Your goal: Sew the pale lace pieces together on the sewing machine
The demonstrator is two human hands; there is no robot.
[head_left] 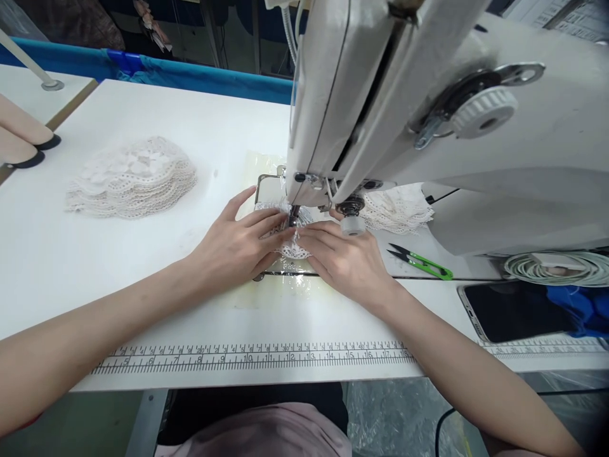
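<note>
A small white lace piece (294, 240) lies under the presser foot (292, 219) of a white sewing machine (428, 108). My left hand (238, 244) rests flat on the table with its fingers stretched out, pressing the lace from the left. My right hand (345, 257) lies flat on the right side of the lace, fingertips meeting the left ones just in front of the needle. Neither hand grips anything; both press the lace down.
A stack of white lace pieces (133, 178) sits at the left of the white table (71, 266). More lace (397, 209) lies behind the machine foot. Green thread snips (421, 261) and a dark phone (516, 311) lie at the right. A printed ruler (252, 357) runs along the front edge.
</note>
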